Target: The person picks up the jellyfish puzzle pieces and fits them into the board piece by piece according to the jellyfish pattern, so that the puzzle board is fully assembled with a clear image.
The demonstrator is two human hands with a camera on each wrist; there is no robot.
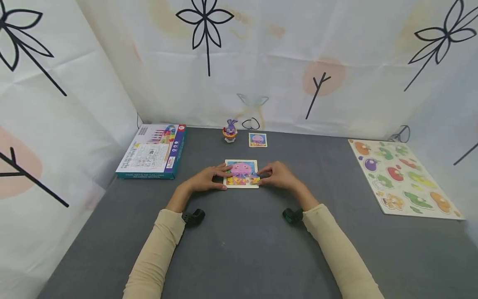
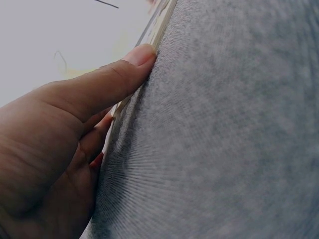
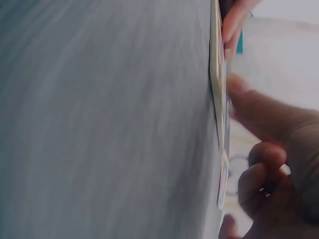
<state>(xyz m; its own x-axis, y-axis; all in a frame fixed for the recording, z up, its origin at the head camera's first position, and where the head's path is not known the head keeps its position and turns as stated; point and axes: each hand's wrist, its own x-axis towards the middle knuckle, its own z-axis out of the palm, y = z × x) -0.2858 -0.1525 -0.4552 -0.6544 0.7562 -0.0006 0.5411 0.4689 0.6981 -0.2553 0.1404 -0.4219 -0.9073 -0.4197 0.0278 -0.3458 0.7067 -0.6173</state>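
A small jigsaw puzzle board (image 1: 241, 186) lies on the grey table, its picture a pink octopus over yellow and orange shapes. My left hand (image 1: 209, 178) holds the board by its left side, fingers over the upper left and thumb at the lower corner. In the left wrist view the thumb (image 2: 119, 79) presses along the board's edge. At the right side, my right hand (image 1: 278, 175) pinches a puzzle piece (image 1: 255, 180) between thumb and forefinger, at the picture's lower right. The right wrist view shows that thumb (image 3: 259, 112) close over the board, with the other fingers curled.
Behind the board lie a small card (image 1: 258, 140) with the same octopus picture and a purple rabbit figurine (image 1: 230, 131). A boxed set (image 1: 149, 151) sits at the back left. On the right is a vegetable puzzle board (image 1: 405, 178). Printed cloth walls (image 1: 276, 74) stand behind.
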